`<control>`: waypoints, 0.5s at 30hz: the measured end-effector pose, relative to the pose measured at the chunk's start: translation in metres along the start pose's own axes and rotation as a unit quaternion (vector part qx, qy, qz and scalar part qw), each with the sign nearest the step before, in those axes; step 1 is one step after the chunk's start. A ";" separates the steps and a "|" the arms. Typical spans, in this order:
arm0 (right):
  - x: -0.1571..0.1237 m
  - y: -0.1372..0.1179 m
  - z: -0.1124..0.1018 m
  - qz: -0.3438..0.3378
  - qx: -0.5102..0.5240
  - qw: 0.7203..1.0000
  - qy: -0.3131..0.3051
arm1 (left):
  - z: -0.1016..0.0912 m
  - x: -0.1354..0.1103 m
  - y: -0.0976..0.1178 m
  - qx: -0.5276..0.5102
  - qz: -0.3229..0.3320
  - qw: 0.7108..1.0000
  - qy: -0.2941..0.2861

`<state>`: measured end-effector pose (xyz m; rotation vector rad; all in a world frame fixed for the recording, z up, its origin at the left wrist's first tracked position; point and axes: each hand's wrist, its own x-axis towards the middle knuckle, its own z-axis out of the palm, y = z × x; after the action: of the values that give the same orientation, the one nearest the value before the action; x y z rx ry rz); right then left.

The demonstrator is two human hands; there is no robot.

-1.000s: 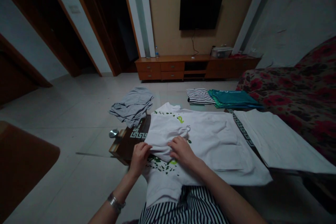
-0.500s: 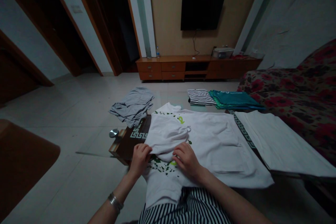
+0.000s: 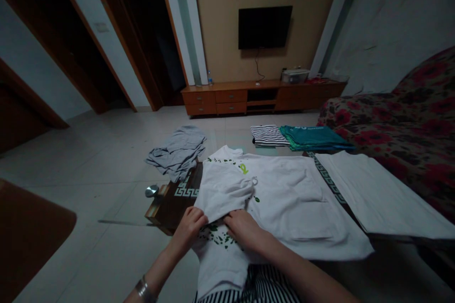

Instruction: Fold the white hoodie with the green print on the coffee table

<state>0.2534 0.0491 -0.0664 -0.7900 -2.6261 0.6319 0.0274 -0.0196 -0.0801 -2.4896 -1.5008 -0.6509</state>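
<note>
Left hand (image 3: 188,232) I have curled nearly closed, pinching the folded part of the white T-shirt (image 3: 284,199). Right hand (image 3: 245,229) lies on the same fold, fingers together; I cannot tell if it grips or only presses. The shirt covers the right part of the dark wooden tabletop (image 3: 174,203) and hangs over its near edge.

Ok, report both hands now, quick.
Left hand: closed, holding the folded edge of the white green-printed T-shirt.
Right hand: on the same shirt, fingers curled; whether it grips cannot be told.
</note>
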 end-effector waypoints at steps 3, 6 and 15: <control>-0.021 0.013 -0.028 0.041 0.013 0.999 -0.018 | 0.001 -0.005 0.003 -0.020 -0.023 0.999 -0.020; -0.015 0.037 -0.046 0.087 -0.008 0.990 0.109 | -0.005 -0.002 0.011 -0.045 -0.037 0.998 -0.038; -0.027 0.075 -0.044 0.047 -0.048 0.988 0.136 | -0.017 -0.039 0.009 0.017 -0.050 0.999 -0.006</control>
<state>0.3261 0.1041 -0.0710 -0.9614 -2.3959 0.3918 0.0147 -0.0616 -0.0813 -2.4104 -1.6363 -0.6216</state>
